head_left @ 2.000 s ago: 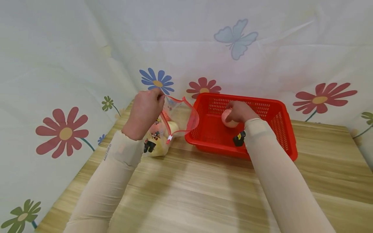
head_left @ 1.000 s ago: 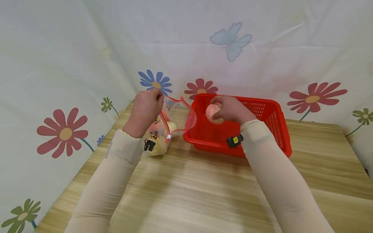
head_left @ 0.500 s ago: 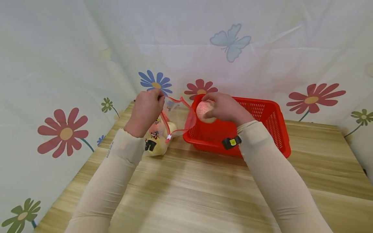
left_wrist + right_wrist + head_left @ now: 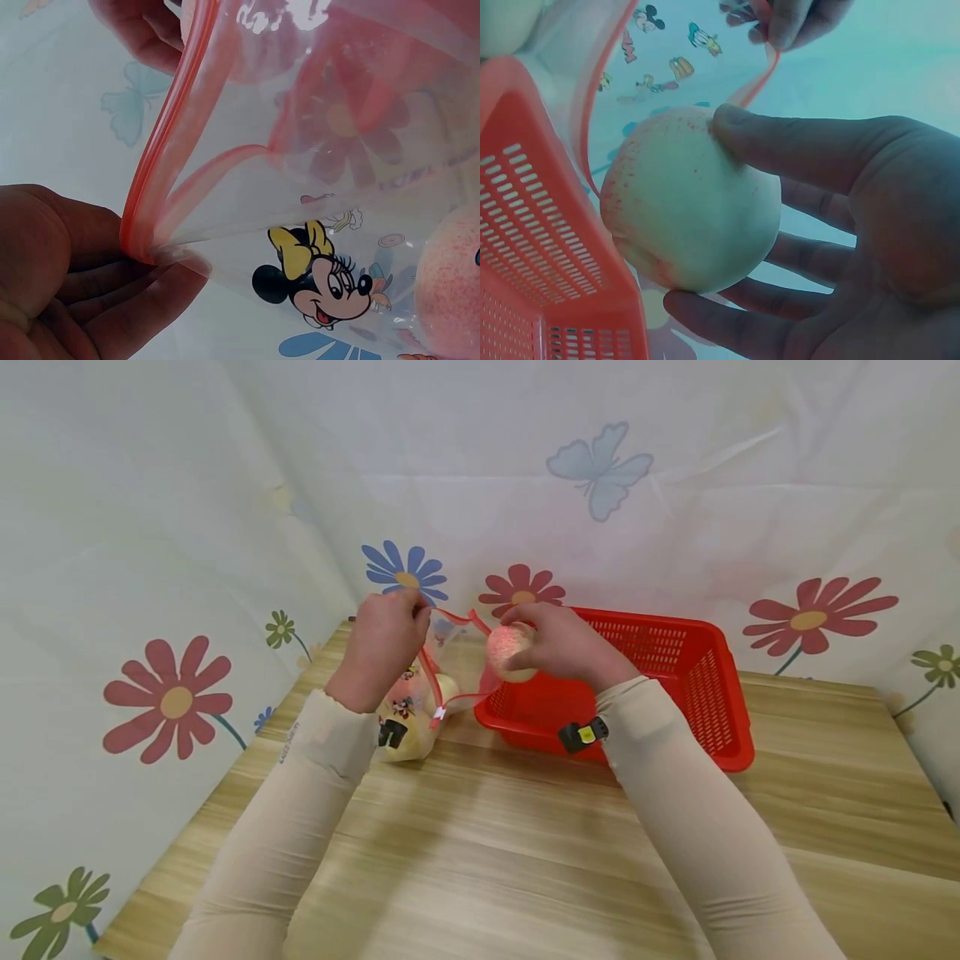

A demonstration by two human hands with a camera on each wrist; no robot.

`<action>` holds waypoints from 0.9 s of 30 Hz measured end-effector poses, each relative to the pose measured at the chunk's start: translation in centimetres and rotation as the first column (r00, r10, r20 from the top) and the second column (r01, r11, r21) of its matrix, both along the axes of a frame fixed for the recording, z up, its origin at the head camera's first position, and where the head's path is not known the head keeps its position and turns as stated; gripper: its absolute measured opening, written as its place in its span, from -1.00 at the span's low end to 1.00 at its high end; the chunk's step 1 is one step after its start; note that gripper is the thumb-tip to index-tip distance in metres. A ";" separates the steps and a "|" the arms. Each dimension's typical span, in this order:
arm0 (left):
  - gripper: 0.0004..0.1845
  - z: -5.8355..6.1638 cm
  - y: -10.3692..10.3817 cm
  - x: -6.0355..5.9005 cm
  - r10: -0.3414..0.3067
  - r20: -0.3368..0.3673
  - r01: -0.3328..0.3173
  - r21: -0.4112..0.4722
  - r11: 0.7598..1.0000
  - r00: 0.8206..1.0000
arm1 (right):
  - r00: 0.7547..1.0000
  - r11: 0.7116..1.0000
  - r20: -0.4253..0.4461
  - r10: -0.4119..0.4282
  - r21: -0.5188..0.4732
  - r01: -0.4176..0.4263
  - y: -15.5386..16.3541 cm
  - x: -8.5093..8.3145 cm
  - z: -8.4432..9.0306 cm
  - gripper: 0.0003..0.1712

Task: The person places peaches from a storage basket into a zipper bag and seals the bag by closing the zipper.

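Observation:
My left hand (image 4: 382, 643) pinches one corner of a clear zip bag (image 4: 225, 187) with a red zipper edge and cartoon prints. The bag's mouth gapes toward the right. Inside it lie pinkish-cream round fruits, one of them a peach (image 4: 454, 289) at the edge of the left wrist view. My right hand (image 4: 566, 643) holds another peach (image 4: 690, 202), thumb on one side and fingers on the other. In the head view this peach is at the bag's mouth, overlapping its right edge; how far inside it is, I cannot tell.
A red plastic basket (image 4: 738, 718) with slotted walls stands right of the bag, under my right forearm and hand. Both rest on a wood-grain table (image 4: 480, 860). A white sheet (image 4: 675, 527) printed with flowers and a butterfly hangs behind and to the left.
My right hand has lifted the peach out of the red basket and carried it left to the bag's mouth. The left hand has stayed nearly still, keeping hold of the bag.

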State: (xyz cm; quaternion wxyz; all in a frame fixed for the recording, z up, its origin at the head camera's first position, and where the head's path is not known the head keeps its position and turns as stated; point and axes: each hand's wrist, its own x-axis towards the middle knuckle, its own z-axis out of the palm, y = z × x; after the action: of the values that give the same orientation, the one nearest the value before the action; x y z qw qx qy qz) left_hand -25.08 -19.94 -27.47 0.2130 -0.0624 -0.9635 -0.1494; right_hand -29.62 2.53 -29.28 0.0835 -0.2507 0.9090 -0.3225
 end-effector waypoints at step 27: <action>-0.76 0.1 -0.1 0.2 -0.010 -0.002 0.010 0.013 1.000 1.000 | 0.998 0.995 -0.011 0.065 0.082 -0.064 -3.4 -0.5 -0.9 -0.33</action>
State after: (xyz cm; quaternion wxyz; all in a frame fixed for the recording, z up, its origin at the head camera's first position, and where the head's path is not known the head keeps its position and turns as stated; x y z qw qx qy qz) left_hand -24.91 -20.07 -27.40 0.2135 -0.0661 -0.9620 -0.1569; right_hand -30.16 -0.84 -30.14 0.0977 -0.2785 0.9134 -0.2803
